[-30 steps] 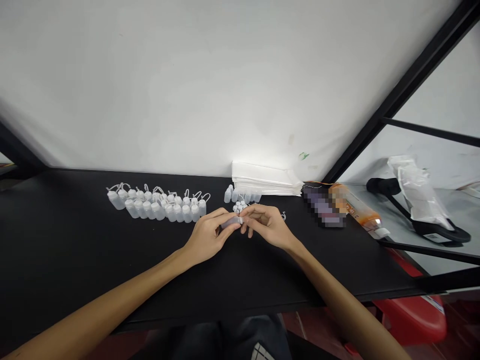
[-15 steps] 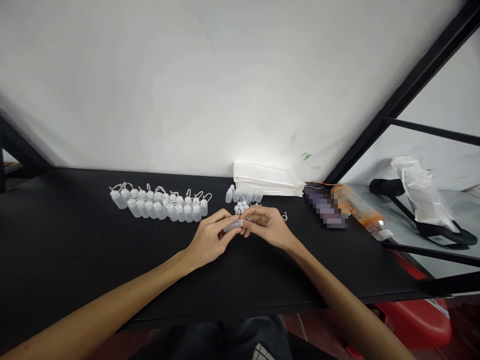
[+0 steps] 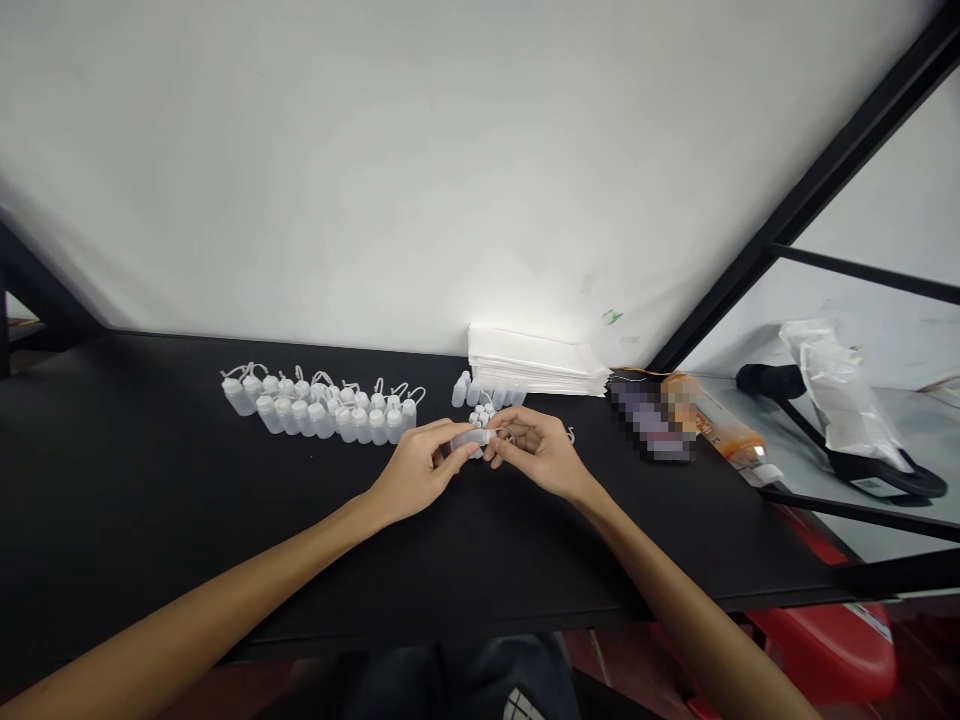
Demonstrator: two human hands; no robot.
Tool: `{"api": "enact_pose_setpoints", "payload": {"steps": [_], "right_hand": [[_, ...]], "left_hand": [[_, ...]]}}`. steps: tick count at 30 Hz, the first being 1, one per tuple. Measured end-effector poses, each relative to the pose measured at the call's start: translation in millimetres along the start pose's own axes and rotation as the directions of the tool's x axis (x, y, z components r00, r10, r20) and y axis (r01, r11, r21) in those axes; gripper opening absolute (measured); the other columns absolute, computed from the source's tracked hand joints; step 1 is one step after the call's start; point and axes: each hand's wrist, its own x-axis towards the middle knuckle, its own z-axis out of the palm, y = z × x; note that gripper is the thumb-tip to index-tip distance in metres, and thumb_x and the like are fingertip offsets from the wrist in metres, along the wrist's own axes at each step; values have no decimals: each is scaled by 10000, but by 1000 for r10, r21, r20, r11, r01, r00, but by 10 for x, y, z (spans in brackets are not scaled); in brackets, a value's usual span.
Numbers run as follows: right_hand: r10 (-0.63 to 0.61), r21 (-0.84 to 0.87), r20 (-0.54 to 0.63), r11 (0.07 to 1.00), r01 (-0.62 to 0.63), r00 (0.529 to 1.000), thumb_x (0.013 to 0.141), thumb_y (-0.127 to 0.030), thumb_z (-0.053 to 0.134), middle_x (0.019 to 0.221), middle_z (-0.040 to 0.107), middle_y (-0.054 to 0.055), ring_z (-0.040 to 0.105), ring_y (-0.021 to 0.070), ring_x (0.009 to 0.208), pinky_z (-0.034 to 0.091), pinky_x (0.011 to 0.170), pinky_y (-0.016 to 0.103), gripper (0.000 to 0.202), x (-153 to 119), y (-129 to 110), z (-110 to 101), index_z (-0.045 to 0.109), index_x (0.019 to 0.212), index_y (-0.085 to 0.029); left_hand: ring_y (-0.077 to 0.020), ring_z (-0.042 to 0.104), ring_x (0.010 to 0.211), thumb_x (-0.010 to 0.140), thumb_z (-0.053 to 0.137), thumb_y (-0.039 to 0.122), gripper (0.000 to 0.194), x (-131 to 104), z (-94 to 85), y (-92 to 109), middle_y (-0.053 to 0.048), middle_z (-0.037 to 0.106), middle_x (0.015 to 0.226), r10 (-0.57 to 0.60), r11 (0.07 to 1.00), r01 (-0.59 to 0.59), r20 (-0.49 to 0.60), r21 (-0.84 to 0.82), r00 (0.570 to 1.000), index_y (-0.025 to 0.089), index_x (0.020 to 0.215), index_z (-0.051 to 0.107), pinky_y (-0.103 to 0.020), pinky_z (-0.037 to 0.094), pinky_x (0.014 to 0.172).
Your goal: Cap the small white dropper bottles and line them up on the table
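Note:
My left hand is closed around the body of a small translucent plastic bottle, which lies on its side in the grip with its neck end to the right. At that neck end, my right hand pinches a thin white strap between thumb and fingertips. Just behind the hands stands a cluster of small white caps, partly covered by them. Farther back are several capless-looking small bottles. On the left stand rows of similar bottles with white caps and looped straps.
A stack of white paper sheets or envelopes lies against the wall. To its right are a blurred-out purple item and an orange-labelled drink bottle on its side. A black metal frame edges the black table.
The bottle in my hands has shifted slightly up and right, and more of its body shows. Both hands keep their hold; the rest of the table looks the same.

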Motion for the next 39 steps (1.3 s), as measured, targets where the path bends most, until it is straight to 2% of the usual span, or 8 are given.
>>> {"api": "enact_pose_setpoints", "payload": {"steps": [4, 12, 18, 23, 29, 32, 35, 39], "right_hand": [[24, 11, 64, 1000, -25, 998, 822, -377, 685, 697, 672, 46, 673, 169, 628, 570, 606, 323, 305, -5, 20, -4, 648, 984, -122], [63, 82, 71, 994, -69, 995, 792, -374, 724, 635, 663, 28, 654, 154, 577, 548, 588, 307, 284, -1, 17, -8, 669, 905, -119], [128, 157, 62, 978, -137, 990, 748, -398, 759, 658, 680, 29, 680, 168, 611, 583, 640, 339, 312, -3, -66, -10, 674, 870, -124], [182, 208, 70, 959, -193, 981, 734, -372, 777, 651, 686, 25, 692, 168, 631, 597, 687, 354, 299, -3, -102, -18, 681, 862, -119], [158, 329, 12, 932, -153, 987, 730, -330, 786, 670, 687, 21, 685, 162, 629, 610, 691, 376, 252, -17, -92, 23, 706, 861, -130], [160, 356, -2, 923, -149, 987, 734, -315, 785, 681, 692, 23, 681, 155, 612, 611, 689, 371, 229, -21, -86, 38, 714, 854, -134], [138, 335, -7, 933, -128, 990, 752, -329, 771, 682, 692, 19, 689, 161, 625, 612, 698, 377, 224, -17, -94, 35, 714, 867, -145], [85, 259, -25, 963, -76, 996, 771, -363, 750, 686, 690, 21, 695, 163, 638, 613, 690, 363, 250, -12, -141, 35, 710, 891, -147]], "left_hand": [[-92, 550, 579, 934, 530, 338, 299, 4, 6, -33, -32, 595, 822, 58, 997, -58, 11, -58, 998, 151, 1122, 668, -183, 451, 456], [-121, 587, 679, 949, 514, 233, 249, -18, 46, -72, -72, 640, 911, 300, 950, -292, -65, 106, 952, 145, 1133, 657, -222, 501, 561], [-144, 616, 763, 950, 494, 168, 262, -14, 52, -99, -76, 631, 931, 407, 901, -383, -89, 204, 909, 155, 1174, 630, -260, 539, 661], [-135, 607, 761, 953, 485, 142, 300, -18, 44, -103, -74, 619, 938, 493, 841, -451, -82, 299, 866, 172, 1233, 588, -251, 529, 646], [-127, 595, 749, 940, 493, 101, 349, -28, 24, -30, -75, 618, 955, 567, 796, -494, -146, 350, 810, 197, 1270, 554, -247, 523, 640], [-119, 580, 716, 932, 502, 92, 355, -34, 17, -22, -78, 615, 956, 597, 763, -505, -142, 405, 789, 191, 1269, 555, -241, 514, 620], [-118, 583, 711, 935, 499, 107, 331, -29, 10, -23, -79, 625, 961, 593, 758, -494, -134, 426, 794, 188, 1247, 576, -242, 517, 625], [-97, 588, 642, 924, 550, 172, 258, -3, -11, 21, -64, 641, 914, 461, 875, -410, -189, 258, 867, 158, 1167, 633, -216, 530, 578]]}}
